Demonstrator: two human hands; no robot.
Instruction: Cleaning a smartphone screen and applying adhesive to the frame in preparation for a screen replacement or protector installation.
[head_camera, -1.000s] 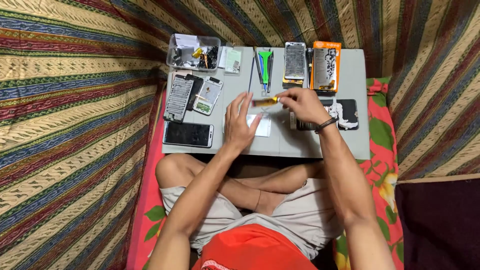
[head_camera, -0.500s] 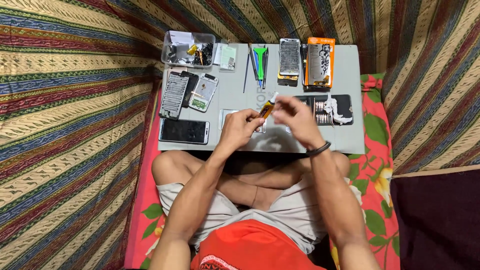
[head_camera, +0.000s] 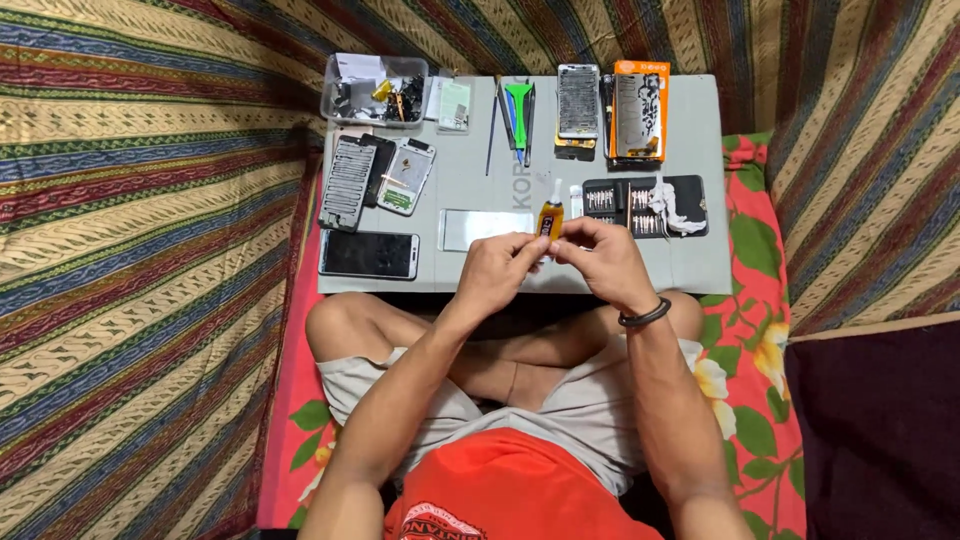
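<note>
Both my hands hold a small yellow glue tube (head_camera: 551, 216) upright over the front of the grey work mat (head_camera: 470, 180). My left hand (head_camera: 496, 271) pinches its lower end from the left. My right hand (head_camera: 601, 258), with a dark band at the wrist, grips it from the right. The tube's clear nozzle points away from me. A thin clear rectangular panel (head_camera: 480, 228) lies on the mat just left of the tube.
A black phone (head_camera: 368, 254) lies at the mat's front left, with phone parts (head_camera: 376, 176) behind it. A clear parts box (head_camera: 375, 90), tweezers and a green pry tool (head_camera: 518, 108), a bare phone frame (head_camera: 578, 102), an orange package (head_camera: 640, 110) and a screwdriver bit case (head_camera: 640, 206) stand further back.
My hands lifted the glue tube from the mat and drew it toward me. It was flat a second ago and now stands upright between both hands.
</note>
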